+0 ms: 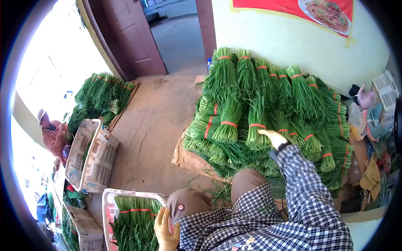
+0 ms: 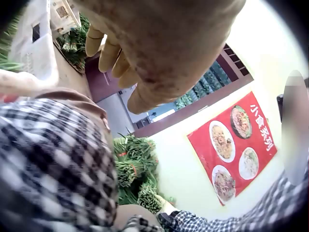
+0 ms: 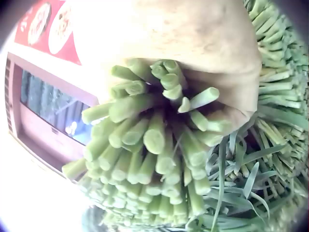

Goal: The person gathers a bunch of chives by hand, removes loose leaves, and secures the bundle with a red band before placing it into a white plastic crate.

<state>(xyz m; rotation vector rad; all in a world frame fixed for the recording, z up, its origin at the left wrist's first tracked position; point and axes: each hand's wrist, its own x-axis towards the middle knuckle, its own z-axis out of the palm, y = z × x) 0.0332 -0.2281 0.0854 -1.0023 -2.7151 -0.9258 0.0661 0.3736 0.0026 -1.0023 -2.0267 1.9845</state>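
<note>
Green stalk bundles tied with red bands lie in a large pile (image 1: 293, 100) against the wall. My gloved right hand (image 1: 274, 138) is at the stalk end of one bundle (image 1: 256, 136) at the pile's front. In the right wrist view the right hand (image 3: 193, 38) grips that bundle, its cut stalk ends (image 3: 154, 140) facing the camera. My gloved left hand (image 1: 166, 230) is beside the rim of a white crate (image 1: 106, 209) holding banded bundles (image 1: 134, 226). In the left wrist view the left hand's fingers (image 2: 112, 54) are extended and hold nothing.
A second white crate (image 1: 100, 159) stands on the floor at left, near a smaller green pile (image 1: 98, 94) and a seated person in a hat (image 1: 54, 136). Bags and clutter (image 1: 374, 125) lie at right. Behind are an open door (image 1: 134, 37) and a red poster (image 1: 289, 8).
</note>
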